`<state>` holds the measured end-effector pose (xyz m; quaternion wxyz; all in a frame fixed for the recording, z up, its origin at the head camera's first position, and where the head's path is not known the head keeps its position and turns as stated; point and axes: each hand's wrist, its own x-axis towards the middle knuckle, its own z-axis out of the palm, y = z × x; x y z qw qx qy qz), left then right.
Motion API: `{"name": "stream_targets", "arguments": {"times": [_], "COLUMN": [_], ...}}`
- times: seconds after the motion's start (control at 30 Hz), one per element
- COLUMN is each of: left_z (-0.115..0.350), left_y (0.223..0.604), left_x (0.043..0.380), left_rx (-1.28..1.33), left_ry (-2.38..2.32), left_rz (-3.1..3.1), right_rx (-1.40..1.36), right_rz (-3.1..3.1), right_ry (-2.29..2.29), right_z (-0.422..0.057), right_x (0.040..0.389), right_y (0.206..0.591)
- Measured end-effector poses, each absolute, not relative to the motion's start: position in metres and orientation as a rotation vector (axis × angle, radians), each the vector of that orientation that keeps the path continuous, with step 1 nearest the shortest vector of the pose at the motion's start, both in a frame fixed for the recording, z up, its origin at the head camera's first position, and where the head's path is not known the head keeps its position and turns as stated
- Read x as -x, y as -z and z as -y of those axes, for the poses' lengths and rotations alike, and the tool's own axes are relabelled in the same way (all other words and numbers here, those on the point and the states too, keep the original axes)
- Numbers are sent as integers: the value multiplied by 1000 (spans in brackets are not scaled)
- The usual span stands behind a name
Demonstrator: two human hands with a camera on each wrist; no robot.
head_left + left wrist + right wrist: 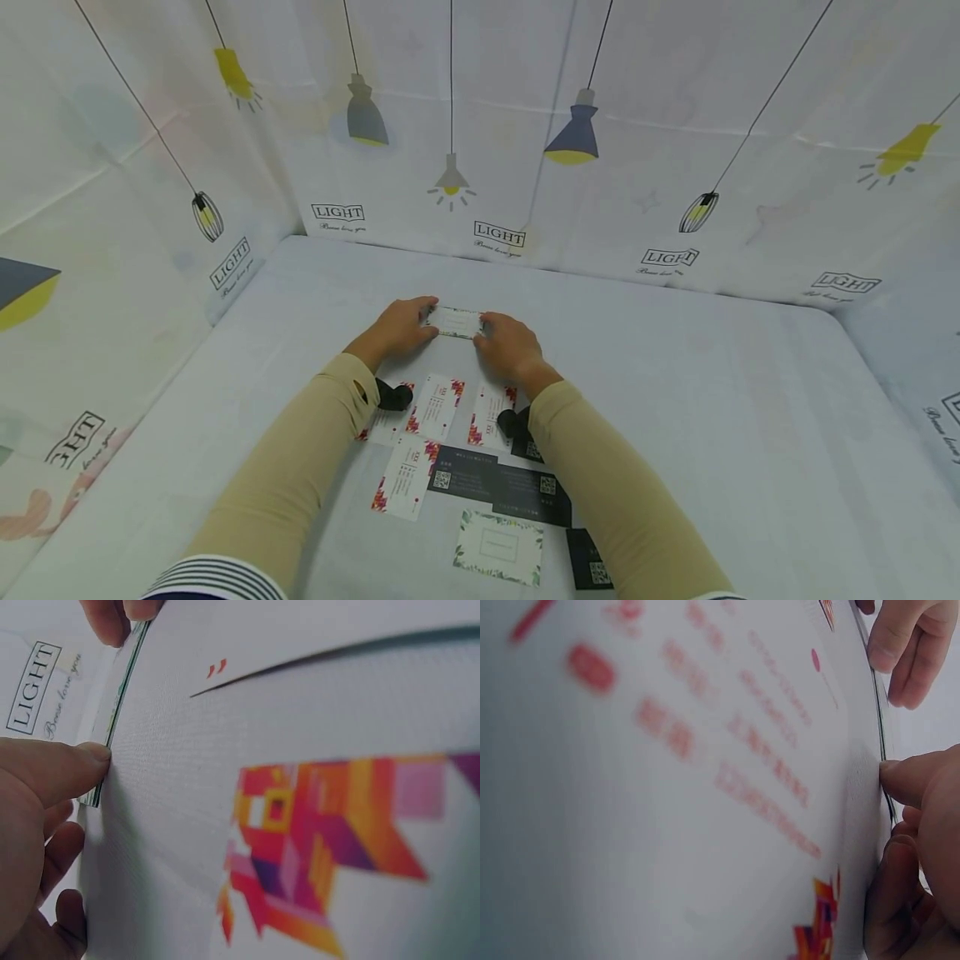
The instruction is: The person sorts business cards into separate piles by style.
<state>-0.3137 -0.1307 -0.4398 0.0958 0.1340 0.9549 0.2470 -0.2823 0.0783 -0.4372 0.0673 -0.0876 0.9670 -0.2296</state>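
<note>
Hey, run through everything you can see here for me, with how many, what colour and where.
Held leaf-bordered card: one showing, white and green, between the hands; cannot tell if more lie beneath
Loose leaf-bordered card: one, white and green, on the table near the person
Red-patterned cards: four showing, white with red and orange, between the forearms
Dark cards: four showing, dark grey to black, toward the right sleeve
Table: one, white, under the cards
Lamp-print backdrop: white, around the table
Wrist devices: two, black, at the wrists
Sleeves: two, tan, on the arms
Left hand: one, card's left end
Right hand: one, card's right end
</note>
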Motion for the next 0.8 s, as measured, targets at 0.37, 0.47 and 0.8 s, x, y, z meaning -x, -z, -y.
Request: {"name": "stream_targets", "arguments": {"times": [0.37, 0.47, 0.8], "left_z": [133, 135, 130], "left_y": [442, 445, 431], "left_x": [308, 304, 282], "left_rx": [-359, -371, -676], "left_ry": [-850, -892, -1015], "left_rz": [-2795, -2793, -2783], "right_rx": [317, 323, 400], "right_rz": [-2840, -2800, -2828], "right_ry": [777, 837, 852], "right_z": [-90, -96, -145], "right_x": [275, 268, 237], "right_y": [431, 424, 406]}}
